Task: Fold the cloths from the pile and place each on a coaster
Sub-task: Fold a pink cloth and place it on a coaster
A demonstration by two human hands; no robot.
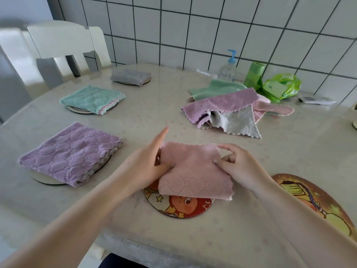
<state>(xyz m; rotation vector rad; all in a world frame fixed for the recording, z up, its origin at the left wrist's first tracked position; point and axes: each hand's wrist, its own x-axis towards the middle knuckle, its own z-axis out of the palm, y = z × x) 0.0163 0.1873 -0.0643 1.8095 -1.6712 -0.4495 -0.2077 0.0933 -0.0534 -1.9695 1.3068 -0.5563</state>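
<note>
A folded pink cloth hangs just above a round cartoon coaster at the table's near edge. My left hand grips the cloth's left side, thumb on top and index finger pointing away. My right hand pinches its right edge. The pile of loose purple, grey, green and pink cloths lies at the back right. Folded cloths lie on three coasters to the left: purple, teal and grey.
Another cartoon coaster lies bare at the near right. A pump bottle, a green roll and a green packet stand by the tiled wall. A white chair is at the back left.
</note>
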